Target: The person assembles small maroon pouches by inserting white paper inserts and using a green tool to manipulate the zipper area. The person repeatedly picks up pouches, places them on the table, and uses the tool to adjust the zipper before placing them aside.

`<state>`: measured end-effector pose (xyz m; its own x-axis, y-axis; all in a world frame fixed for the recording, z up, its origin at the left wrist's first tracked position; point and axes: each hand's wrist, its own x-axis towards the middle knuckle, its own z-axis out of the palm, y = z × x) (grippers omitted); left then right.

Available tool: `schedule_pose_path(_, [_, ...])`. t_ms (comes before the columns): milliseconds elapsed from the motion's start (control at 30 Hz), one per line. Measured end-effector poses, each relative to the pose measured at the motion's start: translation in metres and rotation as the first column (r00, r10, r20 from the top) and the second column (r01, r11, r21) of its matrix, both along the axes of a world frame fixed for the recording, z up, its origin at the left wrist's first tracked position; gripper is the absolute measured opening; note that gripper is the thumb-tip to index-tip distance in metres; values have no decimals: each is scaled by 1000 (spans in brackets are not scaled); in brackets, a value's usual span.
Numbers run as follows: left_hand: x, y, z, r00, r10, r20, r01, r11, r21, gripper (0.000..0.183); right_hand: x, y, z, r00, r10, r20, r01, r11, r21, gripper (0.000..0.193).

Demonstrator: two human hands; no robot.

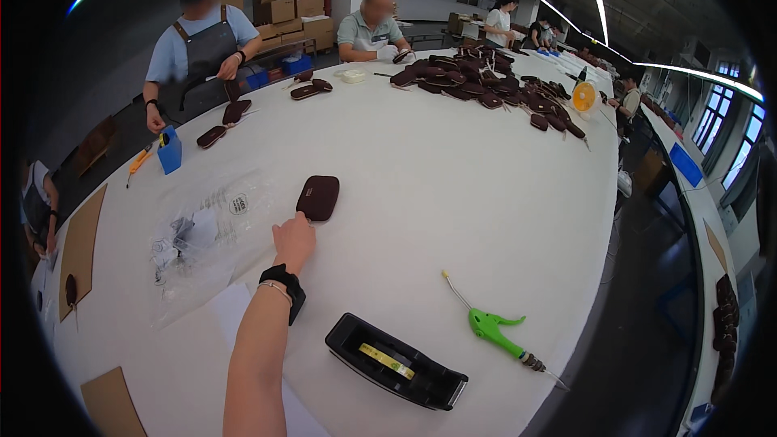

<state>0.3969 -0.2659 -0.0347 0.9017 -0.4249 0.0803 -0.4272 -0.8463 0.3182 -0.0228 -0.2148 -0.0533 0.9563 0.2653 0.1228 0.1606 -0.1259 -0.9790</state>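
My left hand point(295, 239) reaches out over the white table, a black watch and a thin bracelet on its wrist. Its fingers are curled in at the near edge of a dark brown zip pouch point(319, 197), which lies flat with rounded corners; the fingertips are partly hidden. Left of the hand spreads a clear plastic bag point(218, 235) with crumpled white paper point(198, 229) in it. My right hand is out of the picture.
Nearer me lie a black tape dispenser point(396, 362) and a green air blow gun point(495, 332). A blue box point(170, 151) and an orange cutter point(140, 160) lie far left. Brown pouches pile up point(461, 73) at the far end. Several people work around the table; a yellow fan point(583, 96) stands right.
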Motion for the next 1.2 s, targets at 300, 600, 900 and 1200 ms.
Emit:
schedule_pose_path(300, [-27, 71, 47, 661, -331, -673, -438, 558, -705, 10, 4, 9, -15, 996, -9, 89, 20, 992, -124, 9])
schedule_pose_path(600, [-129, 204, 53, 413, -203, -888, -585, 687, -430, 30, -36, -44, 73, 983, -58, 177, 73, 994, -79, 14])
schedule_pose_path(900, [-224, 251, 75, 260, -232, -937, -689, 635, -348, 26, -38, -224, 43, 561, -534, 632, 800, 154, -580, 36])
schedule_pose_path(1200, [-293, 244, 28, 73, -240, -968, -570, 787, -238, 26, -10, -247, 2, 695, -425, 580, 666, 77, -742, 39])
